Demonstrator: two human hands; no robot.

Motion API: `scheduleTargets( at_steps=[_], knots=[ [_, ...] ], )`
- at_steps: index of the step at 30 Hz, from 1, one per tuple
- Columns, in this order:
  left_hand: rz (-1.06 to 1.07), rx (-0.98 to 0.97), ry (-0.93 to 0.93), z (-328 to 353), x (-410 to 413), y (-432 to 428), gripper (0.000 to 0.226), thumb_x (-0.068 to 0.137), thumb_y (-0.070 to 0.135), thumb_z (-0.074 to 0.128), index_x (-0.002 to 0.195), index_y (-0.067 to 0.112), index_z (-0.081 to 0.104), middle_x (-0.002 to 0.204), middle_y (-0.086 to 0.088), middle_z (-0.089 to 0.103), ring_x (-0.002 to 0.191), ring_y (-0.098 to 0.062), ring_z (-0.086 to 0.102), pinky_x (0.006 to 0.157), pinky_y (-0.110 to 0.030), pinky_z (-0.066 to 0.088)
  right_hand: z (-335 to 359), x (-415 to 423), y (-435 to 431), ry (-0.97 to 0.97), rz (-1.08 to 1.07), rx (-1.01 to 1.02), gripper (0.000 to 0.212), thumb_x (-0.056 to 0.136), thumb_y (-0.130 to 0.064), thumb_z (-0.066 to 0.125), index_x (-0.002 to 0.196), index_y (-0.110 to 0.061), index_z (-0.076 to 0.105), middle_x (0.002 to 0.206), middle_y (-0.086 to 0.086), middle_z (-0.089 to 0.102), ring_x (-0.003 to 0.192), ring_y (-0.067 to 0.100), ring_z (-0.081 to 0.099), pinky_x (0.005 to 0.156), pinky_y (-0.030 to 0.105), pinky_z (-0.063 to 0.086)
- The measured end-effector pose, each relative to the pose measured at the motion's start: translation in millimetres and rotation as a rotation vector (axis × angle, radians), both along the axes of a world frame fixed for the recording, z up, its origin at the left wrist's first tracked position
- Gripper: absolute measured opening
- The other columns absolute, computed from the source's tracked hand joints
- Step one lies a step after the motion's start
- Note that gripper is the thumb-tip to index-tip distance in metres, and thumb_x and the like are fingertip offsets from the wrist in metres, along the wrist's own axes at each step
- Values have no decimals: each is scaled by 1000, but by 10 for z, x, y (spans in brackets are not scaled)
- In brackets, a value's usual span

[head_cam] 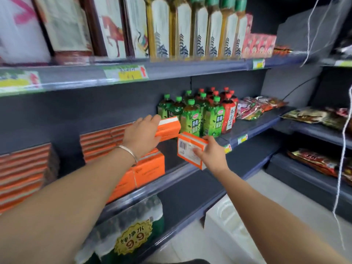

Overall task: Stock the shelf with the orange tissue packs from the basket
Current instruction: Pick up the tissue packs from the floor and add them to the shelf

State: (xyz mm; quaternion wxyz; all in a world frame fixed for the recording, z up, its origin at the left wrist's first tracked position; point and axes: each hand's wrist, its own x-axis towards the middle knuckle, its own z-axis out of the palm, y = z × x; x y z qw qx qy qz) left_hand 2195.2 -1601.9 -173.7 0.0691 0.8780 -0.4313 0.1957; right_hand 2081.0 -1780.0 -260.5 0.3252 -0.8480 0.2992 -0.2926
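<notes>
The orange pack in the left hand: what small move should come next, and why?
Probably lower this orange pack, which the left hand grips above the shelf, onto the stocked packs beside the green bottles; the right hand holds a second pack ready.

Head view: close, looking forward-down, angled right along shelf (85, 109).

Two arms showed, both bare from wrist to frame edge: left forearm (76, 187) entering from approx. 8 o'clock, right forearm (266, 206) from approx. 4 o'clock. One worn item only: a thin silver-coloured metal bangle (129, 153), plain narrow band w/ smooth surface, round the L wrist at 7 o'clock of the left hand (142, 134). Its upper edge caught the light. Right hand (211, 155) was bare; nail detail too blurred to tell.
</notes>
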Motion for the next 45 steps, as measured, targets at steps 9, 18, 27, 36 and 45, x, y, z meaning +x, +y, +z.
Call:
scheduleTargets(
  at_steps=[9, 18, 27, 36, 45],
  knots=[
    [139, -40, 31, -95, 830, 176, 46, 85, 34, 60, 125, 19, 44, 123, -4, 51, 119, -26, 48, 90, -39, 47, -118, 1245, 52, 166, -152, 1, 36, 91, -36, 54, 118, -12, 48, 112, 15, 64, 102, 36, 61, 75, 36, 45],
    [163, -63, 9, -275, 1459, 117, 49, 84, 35, 62, 128, 21, 45, 127, -1, 50, 122, -24, 46, 94, -40, 47, -396, 2055, -29, 294, -114, -107, 61, 92, -55, 43, 138, -17, 34, 138, 10, 43, 118, 36, 51, 81, 41, 45],
    [146, -62, 36, -410, 1569, 3, 48, 84, 37, 61, 127, 23, 43, 123, 1, 48, 122, -21, 43, 87, -39, 48, -572, 2165, -17, 46, 138, 116, 43, 100, -35, 37, 141, -23, 36, 134, 15, 39, 112, 39, 51, 92, 42, 43],
    [130, -25, 31, -475, 1589, -16, 47, 86, 36, 60, 128, 23, 42, 121, 0, 47, 120, -21, 44, 84, -35, 47, -498, 2258, 49, 85, 207, 149, 60, 87, -14, 64, 139, -20, 35, 127, 15, 36, 108, 38, 53, 94, 39, 42],
    [166, -12, 10, -421, 1458, 62, 41, 88, 14, 58, 127, 16, 44, 122, -5, 47, 117, -26, 45, 92, -37, 46, -84, 1943, 134, 16, 231, -213, 56, 82, -20, 58, 136, -18, 41, 129, 9, 44, 117, 33, 48, 94, 47, 44]
  ],
)
